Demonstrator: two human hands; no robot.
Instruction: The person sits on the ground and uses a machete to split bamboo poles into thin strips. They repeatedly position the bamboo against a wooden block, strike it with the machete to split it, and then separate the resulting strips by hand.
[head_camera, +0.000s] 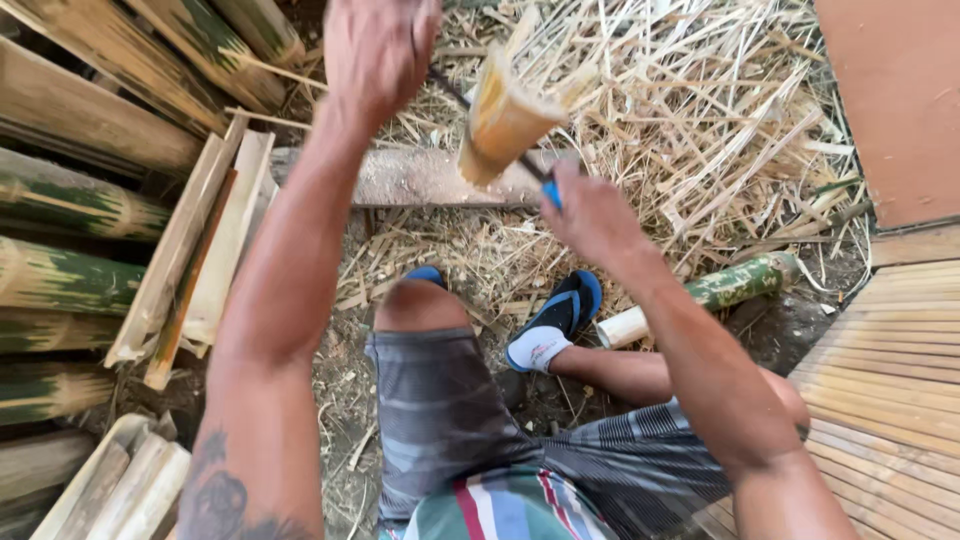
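The right hand was wrapped around the blue handle of a knife, whose dark blade ran up and to the left into the top of a split bamboo piece. The bamboo piece stood nearly upright, its long axis leaning slightly right at the top, its lower end on a worn wooden block. It lay just left of and above the right hand. The left hand was raised in a fist, blurred, to the left of the bamboo piece; I could not tell whether it held anything. Bamboo slats leaned at the left, and a green bamboo pole lay on the ground at the right.
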